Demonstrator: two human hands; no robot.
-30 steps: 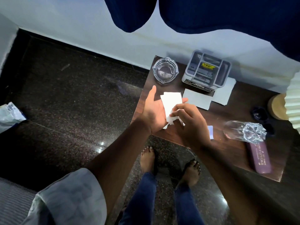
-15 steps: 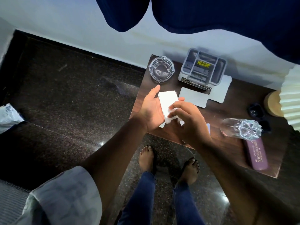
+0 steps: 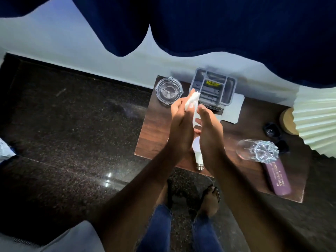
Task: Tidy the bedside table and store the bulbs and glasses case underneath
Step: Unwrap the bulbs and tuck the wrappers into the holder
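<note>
Both hands, left point(image 3: 179, 122) and right point(image 3: 209, 128), press crumpled paper point(image 3: 193, 100) between flat palms above the table point(image 3: 156, 128), while the bulb point(image 3: 197, 151) lies directly beneath them, base pointing toward the person, about equally near either hand.

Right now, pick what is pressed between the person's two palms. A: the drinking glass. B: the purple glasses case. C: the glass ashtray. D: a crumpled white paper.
D: the left hand and right hand are pressed together around a crumpled white paper, while the glasses case, the ashtray and the drinking glass all lie untouched on the bedside table.
</note>
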